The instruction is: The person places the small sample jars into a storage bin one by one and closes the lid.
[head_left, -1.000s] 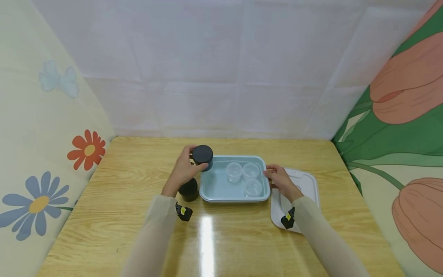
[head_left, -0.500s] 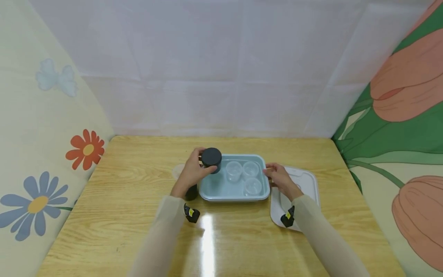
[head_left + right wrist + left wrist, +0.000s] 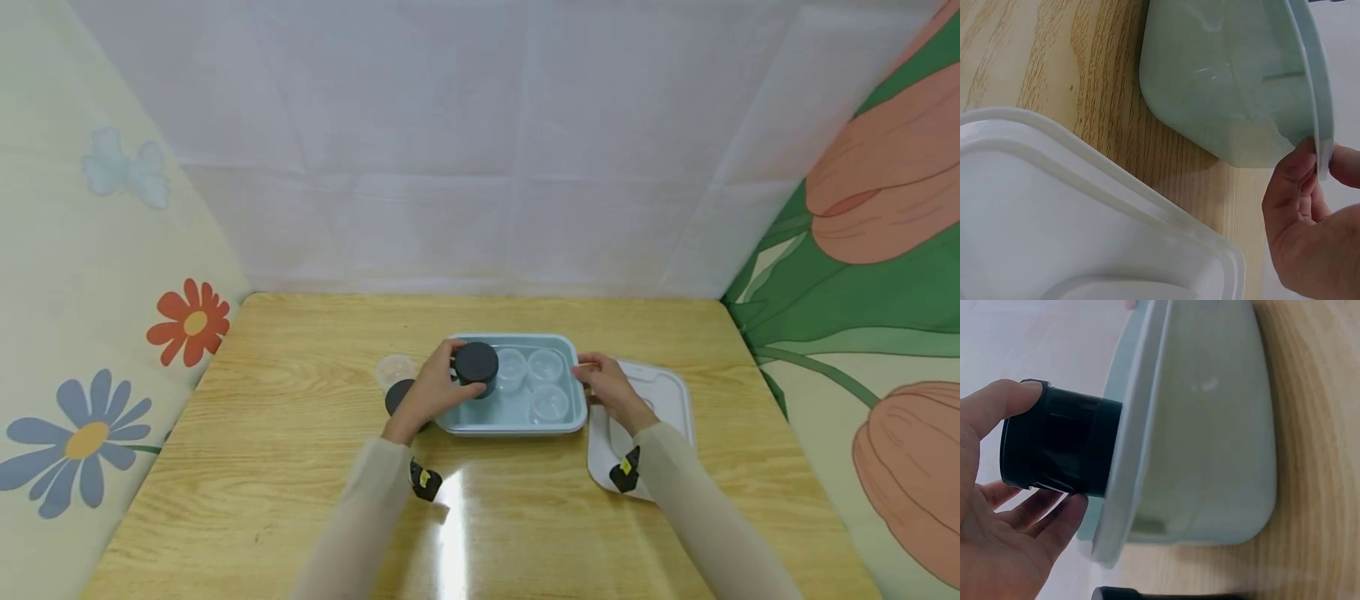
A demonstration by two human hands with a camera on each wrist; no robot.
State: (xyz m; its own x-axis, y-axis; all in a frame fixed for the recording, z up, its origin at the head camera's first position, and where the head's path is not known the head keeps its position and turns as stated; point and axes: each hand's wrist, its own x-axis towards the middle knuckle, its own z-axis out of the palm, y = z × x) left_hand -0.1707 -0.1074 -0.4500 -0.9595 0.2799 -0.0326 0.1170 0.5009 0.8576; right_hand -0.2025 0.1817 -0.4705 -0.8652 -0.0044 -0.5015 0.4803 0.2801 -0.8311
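Observation:
A black cylindrical jar [image 3: 477, 363] with a flat black top is gripped by my left hand [image 3: 435, 387], thumb on one side and fingers on the other. In the left wrist view the jar's lower end [image 3: 1088, 444] passes behind the rim of a pale blue-green plastic bin [image 3: 1210, 425], so its base is hidden. My right hand [image 3: 609, 393] pinches the bin's right rim between thumb and fingers, plainly seen in the right wrist view. Inside the bin, right of the jar, stand several clear plastic cups [image 3: 549, 403].
A second black jar [image 3: 397, 395] stands left of the bin, partly covered by my left hand. Behind it is a clear round plastic piece [image 3: 393, 370]. A white lid [image 3: 678, 404] lies on the wooden table [image 3: 300, 500] under my right forearm. A white cloth rises behind.
My left hand has carried the black jar rightward and toward me, from the bin's left edge to over its inside. The right hand has kept its hold on the rim.

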